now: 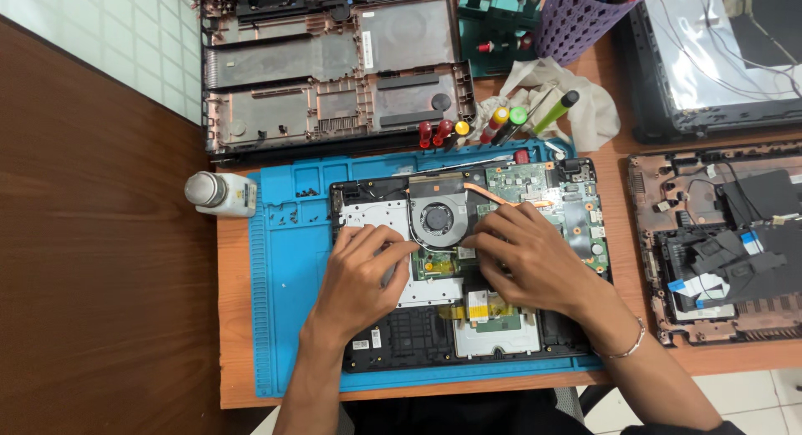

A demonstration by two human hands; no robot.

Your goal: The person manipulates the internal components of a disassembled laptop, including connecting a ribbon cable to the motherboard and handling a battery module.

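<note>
Both hands palm-down, left hand (365, 272) and right hand (526, 255), fingers spread, fingertips angled inward

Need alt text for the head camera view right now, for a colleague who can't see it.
Both bare hands, left hand and right hand, rest on an opened laptop beside its cooling fan, on a blue work mat. Screwdrivers, a small white bottle and other laptop shells surround it.

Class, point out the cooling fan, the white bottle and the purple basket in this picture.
cooling fan (438, 218): head view, on its round hub.
white bottle (219, 193): head view, on its body.
purple basket (576, 21): head view, on its mesh wall.
</note>
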